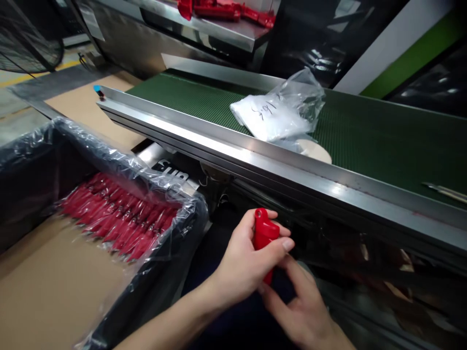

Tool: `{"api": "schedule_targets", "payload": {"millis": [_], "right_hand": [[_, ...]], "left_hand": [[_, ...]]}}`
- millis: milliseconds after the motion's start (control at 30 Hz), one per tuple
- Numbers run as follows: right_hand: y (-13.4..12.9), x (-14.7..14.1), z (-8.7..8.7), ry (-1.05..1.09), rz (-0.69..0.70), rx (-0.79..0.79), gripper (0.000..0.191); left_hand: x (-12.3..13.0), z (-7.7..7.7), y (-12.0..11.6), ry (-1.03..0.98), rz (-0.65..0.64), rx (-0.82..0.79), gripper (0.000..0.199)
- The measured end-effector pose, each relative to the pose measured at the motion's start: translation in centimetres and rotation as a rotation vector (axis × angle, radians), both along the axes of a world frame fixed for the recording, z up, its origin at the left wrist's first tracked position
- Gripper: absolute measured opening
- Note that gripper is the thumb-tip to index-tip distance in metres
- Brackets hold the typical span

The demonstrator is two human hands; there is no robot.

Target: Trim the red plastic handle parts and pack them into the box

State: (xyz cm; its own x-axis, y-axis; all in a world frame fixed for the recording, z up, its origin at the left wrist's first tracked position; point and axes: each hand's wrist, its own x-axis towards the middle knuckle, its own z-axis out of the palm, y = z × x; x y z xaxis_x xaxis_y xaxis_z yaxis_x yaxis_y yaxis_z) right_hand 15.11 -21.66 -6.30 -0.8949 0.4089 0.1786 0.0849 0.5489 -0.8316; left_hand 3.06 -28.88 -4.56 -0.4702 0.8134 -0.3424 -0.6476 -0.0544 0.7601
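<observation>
A glossy red plastic part [265, 232] with a small holed lug at its top is held upright in front of me, below the conveyor's near rail. My left hand [243, 255] wraps round its upper body, thumb across the front. At its lower end my right hand [301, 296] closes in with thumb and fingers, gripping the bottom of the part. Most of the lower half is hidden by the hands. To the left, a row of similar red pieces in clear bags [120, 214] lies inside a plastic-lined dark bin [182, 243].
A green conveyor belt [365, 146] with a metal rail [219, 141] crosses ahead. On it lie a white bag marked with handwriting [270, 114] and a thin pen-like tool [445, 191]. More red parts [226, 10] rest on a metal shelf behind. Cardboard [47, 282] lines the bin.
</observation>
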Motion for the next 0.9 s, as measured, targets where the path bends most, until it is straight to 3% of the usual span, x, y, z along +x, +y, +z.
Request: {"api": "schedule_targets", "payload": {"millis": [67, 167, 233, 333, 467, 733, 833, 900], "right_hand": [[0.6, 0.1, 0.3, -0.03, 0.001, -0.182, 0.038], [1.2, 0.4, 0.8, -0.017, 0.039, -0.717, 0.025], [1.4, 0.4, 1.4, 0.029, 0.05, -1.035, 0.03], [2.0, 0.2, 2.1, 0.072, 0.047, -1.244, 0.035], [3.2, 0.2, 2.2, 0.102, 0.007, -1.284, 0.035], [5.2, 0.5, 2.2, 0.102, -0.038, -1.205, 0.04], [5.7, 0.7, 1.9, 0.024, -0.042, -1.016, 0.041], [5.9, 0.6, 1.5, -0.026, -0.074, -0.696, 0.044]], "left_hand": [[-0.3, 0.4, 0.1, -0.005, -0.008, 0.045, 0.047], [-0.7, 0.4, -0.1, -0.063, -0.014, 0.165, 0.038], [-0.9, 0.1, -0.3, -0.09, -0.019, 0.221, 0.035], [-1.1, -0.2, -0.3, -0.055, -0.025, 0.231, 0.036], [-1.3, -0.4, 0.1, 0.008, -0.017, 0.224, 0.039], [-1.5, -0.6, 1.2, -0.017, 0.077, 0.154, 0.038], [-1.3, -0.7, 1.5, -0.033, 0.095, 0.105, 0.043], [-1.0, -0.5, 1.8, -0.072, 0.112, 0.085, 0.049]]}}
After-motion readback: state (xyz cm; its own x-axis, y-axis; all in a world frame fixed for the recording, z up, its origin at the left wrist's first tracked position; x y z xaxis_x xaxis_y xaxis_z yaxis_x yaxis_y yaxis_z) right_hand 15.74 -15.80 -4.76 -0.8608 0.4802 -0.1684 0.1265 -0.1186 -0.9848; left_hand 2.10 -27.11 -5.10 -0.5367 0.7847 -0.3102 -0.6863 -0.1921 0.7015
